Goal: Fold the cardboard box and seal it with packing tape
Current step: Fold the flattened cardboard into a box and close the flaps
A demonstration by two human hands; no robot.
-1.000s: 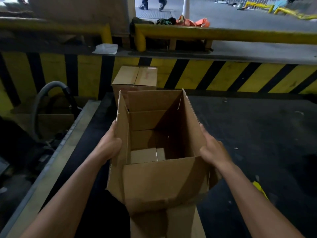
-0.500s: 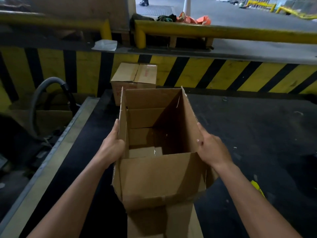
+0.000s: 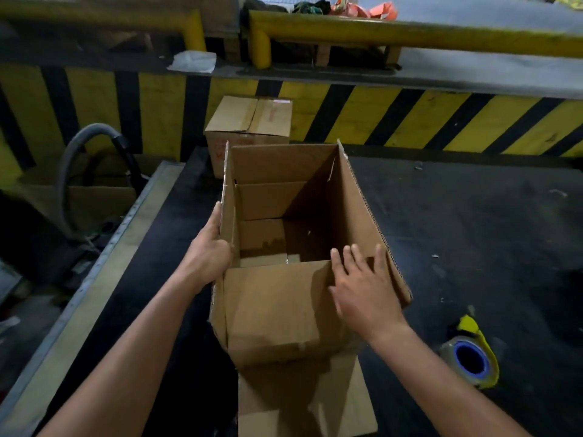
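An open brown cardboard box (image 3: 280, 313) stands upright on the black table surface, its top flaps raised and its bottom flaps folded inside. My left hand (image 3: 206, 255) grips the box's left flap from outside, thumb over the edge. My right hand (image 3: 362, 288) lies with spread fingers on the near flap by the box's right corner, holding nothing. A roll of packing tape (image 3: 470, 361) in a yellow dispenser lies on the table to the right of my right forearm.
A second, closed cardboard box (image 3: 249, 121) sits behind the open one against the yellow-and-black striped wall (image 3: 410, 121). A flat piece of cardboard (image 3: 303, 402) lies under the box's near side. A grey hose (image 3: 67, 165) curves at left beyond the table's metal edge (image 3: 104, 257).
My right hand has left the box's right side and moved onto the near flap. The view has tilted down, bringing the tape roll into sight. My left hand stays on the left flap.
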